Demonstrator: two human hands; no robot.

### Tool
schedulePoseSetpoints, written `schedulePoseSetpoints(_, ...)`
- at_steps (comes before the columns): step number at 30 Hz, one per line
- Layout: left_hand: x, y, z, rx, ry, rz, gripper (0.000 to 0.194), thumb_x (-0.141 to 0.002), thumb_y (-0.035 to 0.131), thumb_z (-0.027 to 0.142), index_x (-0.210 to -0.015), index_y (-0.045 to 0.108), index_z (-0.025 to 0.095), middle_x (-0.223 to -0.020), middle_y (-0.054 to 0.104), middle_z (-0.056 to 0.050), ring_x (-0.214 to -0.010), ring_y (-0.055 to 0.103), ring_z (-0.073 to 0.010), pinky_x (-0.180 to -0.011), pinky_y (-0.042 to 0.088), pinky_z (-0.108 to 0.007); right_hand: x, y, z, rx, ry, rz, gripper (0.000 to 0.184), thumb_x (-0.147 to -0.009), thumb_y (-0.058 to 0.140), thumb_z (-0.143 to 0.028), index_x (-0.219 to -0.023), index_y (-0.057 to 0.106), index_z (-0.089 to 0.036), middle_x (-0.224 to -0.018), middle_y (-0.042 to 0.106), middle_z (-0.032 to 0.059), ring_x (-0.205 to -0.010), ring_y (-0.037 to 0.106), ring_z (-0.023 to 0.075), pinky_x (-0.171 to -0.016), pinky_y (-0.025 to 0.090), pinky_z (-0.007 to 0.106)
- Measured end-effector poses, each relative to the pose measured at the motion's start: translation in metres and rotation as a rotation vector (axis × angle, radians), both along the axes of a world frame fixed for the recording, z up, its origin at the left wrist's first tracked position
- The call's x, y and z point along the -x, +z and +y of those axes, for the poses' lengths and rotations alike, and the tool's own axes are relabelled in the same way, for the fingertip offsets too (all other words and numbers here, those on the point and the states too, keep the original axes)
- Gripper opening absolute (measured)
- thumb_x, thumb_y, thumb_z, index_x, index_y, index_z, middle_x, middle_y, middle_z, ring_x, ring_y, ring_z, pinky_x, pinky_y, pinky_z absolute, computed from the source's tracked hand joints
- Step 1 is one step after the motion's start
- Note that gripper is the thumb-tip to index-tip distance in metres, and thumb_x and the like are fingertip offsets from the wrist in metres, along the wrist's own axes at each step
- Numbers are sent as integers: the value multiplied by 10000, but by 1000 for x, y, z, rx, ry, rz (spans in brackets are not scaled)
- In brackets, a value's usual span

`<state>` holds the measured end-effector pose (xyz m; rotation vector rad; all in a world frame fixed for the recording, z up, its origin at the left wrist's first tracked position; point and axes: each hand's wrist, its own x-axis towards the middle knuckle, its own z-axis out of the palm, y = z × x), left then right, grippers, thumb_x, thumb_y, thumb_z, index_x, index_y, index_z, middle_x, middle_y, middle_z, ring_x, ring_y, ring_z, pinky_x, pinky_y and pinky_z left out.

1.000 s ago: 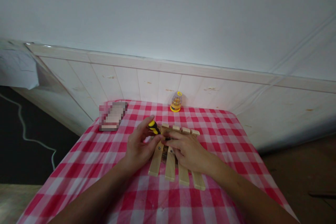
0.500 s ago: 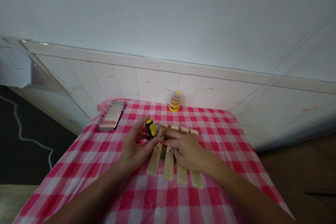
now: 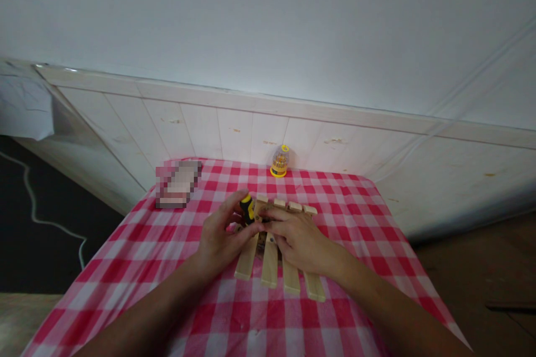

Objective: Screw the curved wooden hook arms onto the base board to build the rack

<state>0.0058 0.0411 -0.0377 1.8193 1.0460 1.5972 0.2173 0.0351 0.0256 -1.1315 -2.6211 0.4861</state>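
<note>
My left hand (image 3: 220, 234) is closed around a small screwdriver (image 3: 248, 209) with a yellow and black handle, held tilted at the left side of a wooden slatted piece (image 3: 269, 268). Several pale slats fan out toward me, and screw heads show on some of them. Across the middle of this piece lies my right hand (image 3: 304, 240), its fingers bent over the slats and gripping them. Its fingertips meet my left thumb near the screwdriver's lower end. The screwdriver's tip is hidden behind my fingers.
A clear-domed bit case with a yellow base (image 3: 278, 163) stands at the table's back edge, by the white panelled wall (image 3: 234, 122). To the left lies a blurred-out flat object (image 3: 178, 185). A red and white checked cloth (image 3: 234, 318) covers the table.
My left hand has shifted slightly right with the screwdriver, whose handle now sits closer to the slats and a little lower. My right hand and the wooden piece have hardly moved.
</note>
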Motion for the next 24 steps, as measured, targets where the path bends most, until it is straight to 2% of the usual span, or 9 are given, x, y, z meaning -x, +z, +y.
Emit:
schedulePoseSetpoints(5, 0, 1, -1, -26, -32, 42, 619, -810, 859, 270, -1370, 595, 277, -1094, 756, -42, -780, 748, -154, -702, 641, -266, 0, 0, 0, -8, -4, -17, 373, -960, 493, -89, -1159, 765, -249, -1440, 649, 27, -1265, 624, 258, -1053, 527, 439)
schedulePoseSetpoints(10, 3, 2, 0, 7, -59, 56, 601, -858, 809, 237, -1407, 571, 300, -1059, 757, -20, -781, 742, -138, -716, 635, -247, 0, 0, -1, -5, 1, -21, 401, -955, 473, -73, -1166, 758, -259, -1436, 648, 18, -1267, 621, 258, -1034, 536, 445)
schedulePoseSetpoints(14, 5, 4, -1, 41, -114, 62, 586, -903, 750, 218, -1449, 548, 285, -1075, 761, -46, -851, 764, -167, -750, 637, -263, 0, -1, 0, -1, -2, -25, 447, -954, 469, -73, -1243, 744, -275, -1476, 622, 6, -1303, 598, 271, -1073, 512, 469)
schedulePoseSetpoints(20, 6, 7, -2, 39, -177, 53, 625, -930, 707, 183, -1507, 488, 281, -1030, 765, -37, -844, 767, -163, -762, 633, -260, 0, 1, -1, 7, 0, -21, 488, -948, 461, -69, -1308, 719, -275, -1466, 630, 12, -1307, 594, 276, -1074, 508, 489)
schedulePoseSetpoints(24, 5, 1, -2, 59, -140, 13, 642, -908, 740, 197, -1498, 504, 284, -1046, 769, -44, -856, 772, -173, -772, 642, -274, 0, 1, -1, 15, 1, -8, 484, -940, 475, -57, -1287, 726, -283, -1468, 629, 13, -1304, 597, 264, -1071, 511, 463)
